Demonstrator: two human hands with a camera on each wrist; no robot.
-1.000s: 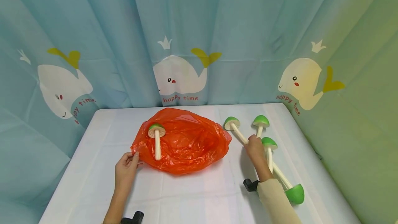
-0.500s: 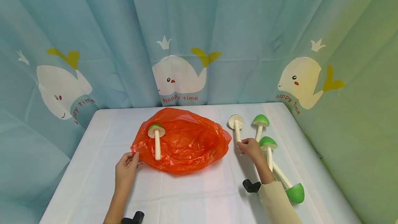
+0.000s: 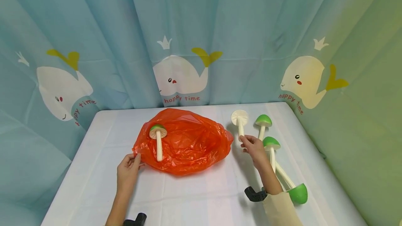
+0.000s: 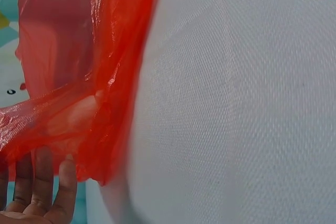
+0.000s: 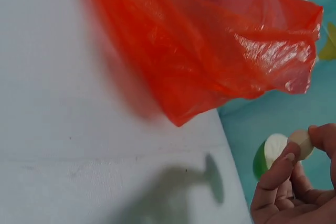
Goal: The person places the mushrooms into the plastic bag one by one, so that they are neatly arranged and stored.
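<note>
My left hand [image 3: 128,170] pinches the left edge of a red plastic bag [image 3: 194,149] between thumb and fingers; in the left wrist view the fingers show against the thin film. On the bag's left part lies a toy mushroom [image 3: 159,145] with a green cap and cream stem. My right hand [image 3: 255,149] pinches the stem end of another toy mushroom [image 3: 239,118], its pale underside facing me. In the right wrist view that stem end [image 5: 300,144] sits between thumb and fingertips, over a shadow on the table. Right of the bag, this mushroom stands apart from it.
Several more green-capped mushrooms lie at the right: one at the back [image 3: 263,121], one by my right wrist [image 3: 271,144], one near the front [image 3: 298,194]. A white cloth covers the table [image 3: 188,198]. A blue curtain [image 3: 251,27] with whale prints hangs behind.
My right hand has lifted the mushroom and turned it from a slant to nearly straight, its underside now facing me. The left hand and bag have hardly moved.
</note>
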